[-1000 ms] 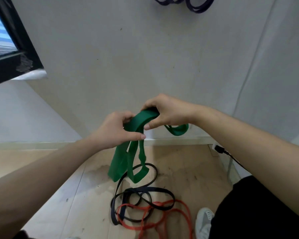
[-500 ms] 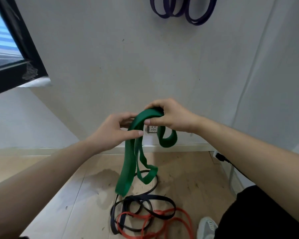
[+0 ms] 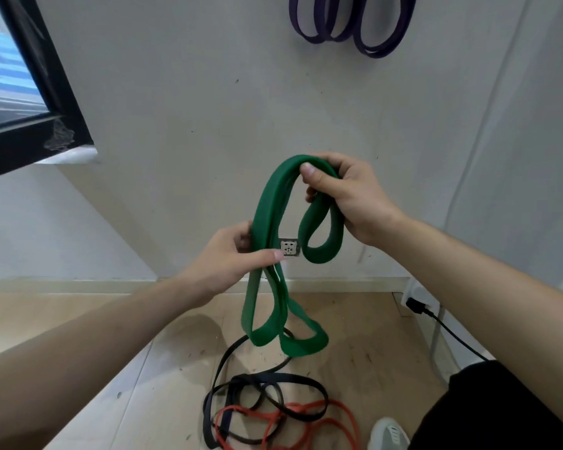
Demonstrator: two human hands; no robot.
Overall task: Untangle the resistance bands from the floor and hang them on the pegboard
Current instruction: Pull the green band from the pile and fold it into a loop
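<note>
On the wooden floor (image 3: 78, 336), beside a grey shoe (image 3: 389, 433), a black band (image 3: 273, 381) and an orange-red band (image 3: 338, 417) lie tangled. Above them the left hand (image 3: 228, 264) pinches the hanging green band (image 3: 267, 206), and the right hand (image 3: 348, 196) grasps its folded top. Behind is a wall socket (image 3: 290, 247); purple bands (image 3: 351, 24) hang higher up.

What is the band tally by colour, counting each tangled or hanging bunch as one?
Green band: 1, held by left hand and right hand
Purple bunch: 1, on wall
Black bunch: 1, on floor
Red bunch: 1, on floor
Total: 4
</note>
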